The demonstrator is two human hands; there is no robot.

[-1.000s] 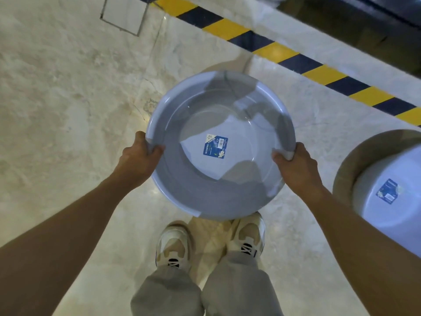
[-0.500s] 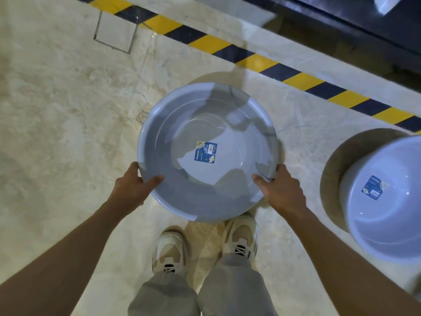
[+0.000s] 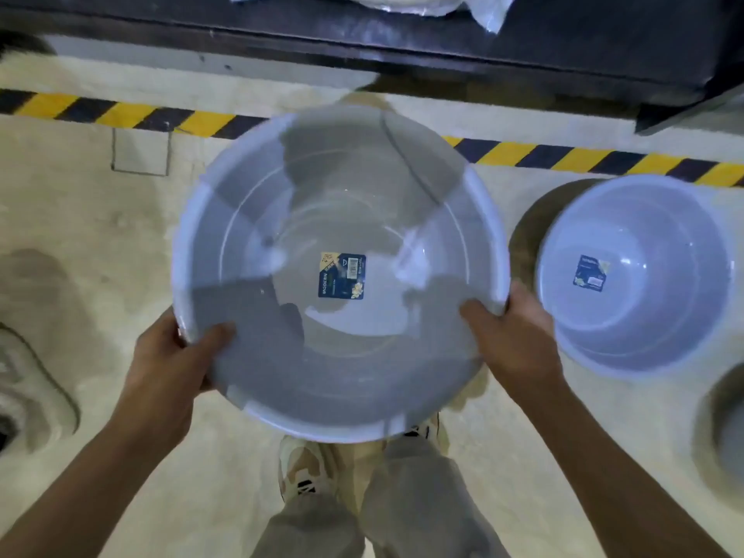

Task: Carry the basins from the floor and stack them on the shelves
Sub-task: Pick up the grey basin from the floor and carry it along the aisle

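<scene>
I hold a large pale blue-grey basin [image 3: 282, 388] level in front of me, a blue label on its bottom. My left hand [image 3: 169, 360] grips its near left rim, thumb inside. My right hand [image 3: 515, 340] grips the near right rim the same way. A second pale blue basin [image 3: 652, 328] with a blue label stands on the floor to the right. A dark shelf [image 3: 402, 38] runs across the top of the view, beyond the basin I hold.
A yellow-and-black striped line [image 3: 120, 112] marks the floor in front of the shelf. Plastic-wrapped goods [image 3: 487, 10] lie on the shelf. My feet [image 3: 306, 469] are below the basin. A shoe [image 3: 36, 396] lies at the left edge and a round grey object [image 3: 724, 432] at the right.
The basin has come up and nearer to my view, with both hands still on its rim. The view has swung forward, so the dark shelf now fills the top and the striped line lies level.
</scene>
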